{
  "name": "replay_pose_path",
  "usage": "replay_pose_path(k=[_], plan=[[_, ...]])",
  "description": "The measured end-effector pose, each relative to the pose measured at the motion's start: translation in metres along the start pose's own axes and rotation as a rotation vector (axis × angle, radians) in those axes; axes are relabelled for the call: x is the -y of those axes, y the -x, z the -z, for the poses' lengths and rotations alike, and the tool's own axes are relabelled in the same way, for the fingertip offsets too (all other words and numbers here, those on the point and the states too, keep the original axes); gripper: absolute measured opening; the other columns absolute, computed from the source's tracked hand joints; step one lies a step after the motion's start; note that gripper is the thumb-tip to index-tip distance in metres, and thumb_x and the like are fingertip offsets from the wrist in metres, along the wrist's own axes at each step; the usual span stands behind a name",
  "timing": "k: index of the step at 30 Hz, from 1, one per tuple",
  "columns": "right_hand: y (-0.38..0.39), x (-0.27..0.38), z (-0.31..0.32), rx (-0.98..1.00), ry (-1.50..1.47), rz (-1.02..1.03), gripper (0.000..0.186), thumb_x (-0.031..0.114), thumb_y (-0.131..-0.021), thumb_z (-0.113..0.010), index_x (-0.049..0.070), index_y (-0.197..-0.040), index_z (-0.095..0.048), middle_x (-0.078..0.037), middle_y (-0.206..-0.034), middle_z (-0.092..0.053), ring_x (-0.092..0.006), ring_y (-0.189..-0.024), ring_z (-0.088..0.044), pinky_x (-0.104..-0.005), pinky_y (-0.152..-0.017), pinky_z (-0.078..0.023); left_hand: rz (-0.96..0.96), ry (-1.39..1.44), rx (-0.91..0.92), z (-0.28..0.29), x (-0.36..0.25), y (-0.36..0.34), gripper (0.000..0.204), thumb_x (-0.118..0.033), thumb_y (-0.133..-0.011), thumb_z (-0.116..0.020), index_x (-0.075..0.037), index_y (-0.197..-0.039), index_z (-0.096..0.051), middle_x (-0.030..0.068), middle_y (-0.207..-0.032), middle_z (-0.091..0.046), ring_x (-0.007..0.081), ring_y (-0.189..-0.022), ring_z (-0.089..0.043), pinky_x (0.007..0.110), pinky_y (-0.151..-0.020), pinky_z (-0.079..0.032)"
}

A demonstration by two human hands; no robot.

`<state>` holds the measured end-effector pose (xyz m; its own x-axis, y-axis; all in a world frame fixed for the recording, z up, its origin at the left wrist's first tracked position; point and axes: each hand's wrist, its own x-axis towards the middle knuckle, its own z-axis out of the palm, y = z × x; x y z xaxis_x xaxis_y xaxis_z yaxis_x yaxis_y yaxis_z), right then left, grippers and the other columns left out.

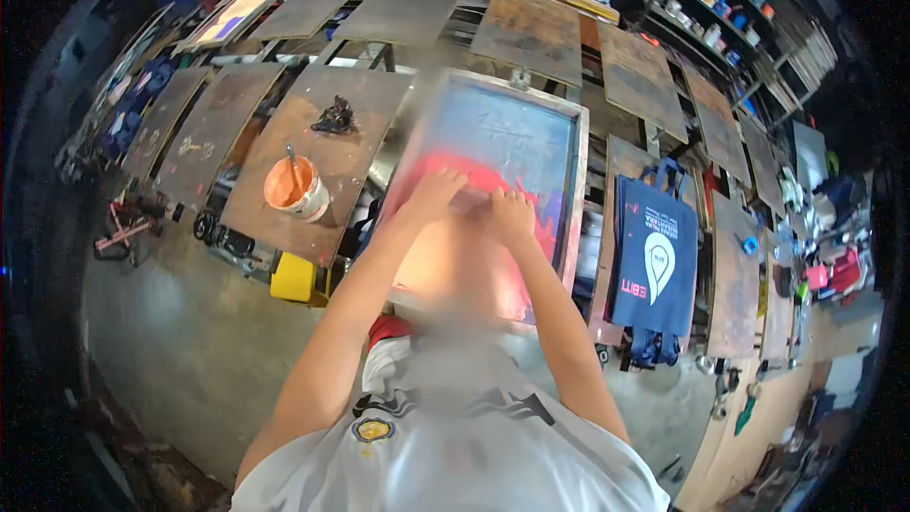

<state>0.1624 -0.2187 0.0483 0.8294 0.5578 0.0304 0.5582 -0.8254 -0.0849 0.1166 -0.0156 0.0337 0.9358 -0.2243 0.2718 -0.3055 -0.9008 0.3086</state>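
Fingers: the left hand and right hand each bend their fingers, held close together; whether they clamp the blurred bar between the hands cannot be told.
Screen: directly beneath both hands, its long axis running away from the body; its blue part lies beyond the fingertips.
Nearer hand: the left, reaching slightly farther toward that blue part.
Mesh and frame: pale, worn frame; blue far end, red paint across the middle, light orange patch toward the body.
Left desk: paint-smeared bucket with a stick; crumpled black thing.
Right desk: dark blue bag.
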Motion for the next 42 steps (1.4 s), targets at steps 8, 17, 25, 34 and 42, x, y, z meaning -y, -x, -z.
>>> replay_pose_path(k=[8,17,25,34,42], plan=[[-0.009,-0.005,-0.009,0.036,-0.045,-0.025,0.048,0.04,-0.079,-0.067,0.005,-0.11,-0.055,-0.019,-0.109,-0.065,-0.0381,-0.109,-0.06,-0.0487,-0.093,-0.047,-0.009,0.071,0.007,0.003,0.001,-0.004,0.046,-0.015,-0.071,-0.074,-0.01,-0.114,-0.056,0.0112,-0.113,-0.058,0.0333,-0.112,-0.053,0.047,-0.089,-0.045],[0.002,0.015,-0.013,0.024,0.023,-0.113,0.047,0.041,-0.079,-0.068,0.005,-0.107,-0.057,-0.017,-0.107,-0.066,-0.0356,-0.106,-0.061,-0.0494,-0.088,-0.047,-0.012,0.101,0.037,0.005,0.009,0.007,0.052,-0.019,-0.068,-0.079,-0.008,-0.113,-0.056,0.0124,-0.111,-0.057,0.0345,-0.11,-0.052,0.046,-0.09,-0.045],[0.024,0.07,-0.027,0.31,-0.209,-0.142,0.055,0.037,-0.068,-0.074,0.01,-0.113,-0.059,-0.015,-0.103,-0.068,-0.0337,-0.1,-0.065,-0.0494,-0.085,-0.051,-0.052,0.166,0.446,0.011,0.057,0.058,0.068,-0.03,-0.066,-0.084,-0.005,-0.122,-0.055,0.0161,-0.121,-0.059,0.0366,-0.118,-0.052,0.044,-0.099,-0.044],[0.035,0.071,-0.026,0.215,-0.202,-0.221,0.054,0.035,-0.066,-0.077,0.011,-0.111,-0.059,-0.015,-0.105,-0.067,-0.0348,-0.1,-0.064,-0.0499,-0.087,-0.05,-0.197,0.145,0.341,0.005,0.064,0.039,0.062,-0.029,-0.068,-0.084,-0.007,-0.117,-0.055,0.0145,-0.118,-0.06,0.0342,-0.119,-0.052,0.046,-0.097,-0.044],[0.048,0.071,-0.017,-0.099,-0.049,-0.352,0.04,0.022,-0.071,-0.073,0.011,-0.107,-0.059,-0.012,-0.107,-0.064,-0.0312,-0.11,-0.058,-0.0494,-0.09,-0.043,-0.191,0.063,0.161,0.029,0.022,0.025,0.047,-0.014,-0.075,-0.068,-0.01,-0.12,-0.055,0.0085,-0.114,-0.06,0.029,-0.11,-0.054,0.047,-0.091,-0.043]])
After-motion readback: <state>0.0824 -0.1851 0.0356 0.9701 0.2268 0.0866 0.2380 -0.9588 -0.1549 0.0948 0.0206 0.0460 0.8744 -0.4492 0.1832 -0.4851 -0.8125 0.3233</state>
